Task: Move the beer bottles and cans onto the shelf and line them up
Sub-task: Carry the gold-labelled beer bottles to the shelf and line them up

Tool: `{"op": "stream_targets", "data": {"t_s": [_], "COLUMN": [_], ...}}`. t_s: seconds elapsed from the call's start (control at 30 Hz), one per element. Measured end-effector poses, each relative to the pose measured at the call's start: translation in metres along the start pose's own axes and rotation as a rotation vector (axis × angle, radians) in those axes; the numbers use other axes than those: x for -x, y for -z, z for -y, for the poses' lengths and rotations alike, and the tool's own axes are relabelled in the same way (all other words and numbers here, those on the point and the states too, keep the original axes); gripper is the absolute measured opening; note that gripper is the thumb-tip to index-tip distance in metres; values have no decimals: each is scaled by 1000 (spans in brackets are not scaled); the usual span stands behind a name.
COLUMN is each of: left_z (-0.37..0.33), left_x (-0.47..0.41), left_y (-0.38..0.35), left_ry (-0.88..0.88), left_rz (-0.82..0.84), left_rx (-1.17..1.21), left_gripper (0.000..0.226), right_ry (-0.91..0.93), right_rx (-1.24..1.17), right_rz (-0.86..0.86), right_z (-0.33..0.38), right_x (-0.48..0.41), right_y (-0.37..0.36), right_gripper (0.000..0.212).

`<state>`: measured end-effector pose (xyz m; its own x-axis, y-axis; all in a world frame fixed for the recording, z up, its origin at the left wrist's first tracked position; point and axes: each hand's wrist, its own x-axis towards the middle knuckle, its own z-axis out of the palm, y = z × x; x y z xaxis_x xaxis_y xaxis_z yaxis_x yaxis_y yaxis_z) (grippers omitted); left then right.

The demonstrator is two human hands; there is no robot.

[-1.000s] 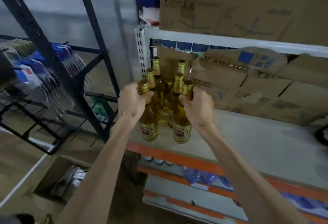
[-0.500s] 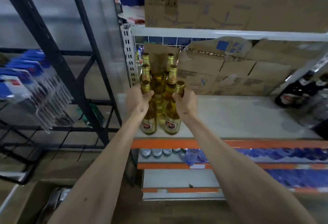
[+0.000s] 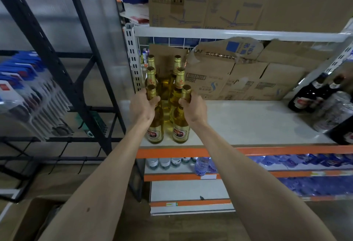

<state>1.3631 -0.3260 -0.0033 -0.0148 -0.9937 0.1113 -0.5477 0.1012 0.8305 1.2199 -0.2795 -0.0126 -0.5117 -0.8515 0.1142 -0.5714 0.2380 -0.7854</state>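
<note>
Here, 6 golden beer bottles were observed standing upright in 2 columns of 3 at the left end of the shelf (image 3: 248, 122), close to its orange front edge. The left hand (image 3: 142, 107) was found wrapped around the neck of the front left bottle (image 3: 155, 126), and the right hand (image 3: 193, 109) was found wrapped around the neck of the front right bottle (image 3: 181, 128). Both front bottles were seen resting with their bases on the shelf surface, red labels facing outward. The 4 remaining bottles (image 3: 178, 80) were noted directly behind, gold foil caps visible, touching or nearly touching one another.

Cardboard boxes (image 3: 238, 76) were recorded along the back of the same shelf, with further boxes on the tier above. Dark bottles (image 3: 309, 95) and what appeared to be silver cans (image 3: 336, 110) were noted at the far right end, well apart from the golden group. Water bottles (image 3: 202, 166) were seen on the tier below. A black metal rack (image 3: 57, 65) was recorded to the left of the unit.
</note>
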Motion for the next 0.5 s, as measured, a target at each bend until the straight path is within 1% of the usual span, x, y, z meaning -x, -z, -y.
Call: {"op": "stream_targets", "data": {"t_s": [0.1, 0.17, 0.5], "left_z": [1, 3, 7], "left_x": [-1, -1, 0], "left_y": [0, -2, 1], "left_ry": [-12, -16, -62], "left_rz": [3, 0, 36], "left_rx": [-17, 23, 83], "left_gripper": [12, 13, 8], "right_ry": [27, 35, 68], "right_rx": [22, 40, 60], "right_rz": [-7, -15, 20], "right_z": [-3, -4, -7], "right_x": [1, 2, 0], "right_y": [-3, -4, 2], "right_gripper": [19, 22, 25]}}
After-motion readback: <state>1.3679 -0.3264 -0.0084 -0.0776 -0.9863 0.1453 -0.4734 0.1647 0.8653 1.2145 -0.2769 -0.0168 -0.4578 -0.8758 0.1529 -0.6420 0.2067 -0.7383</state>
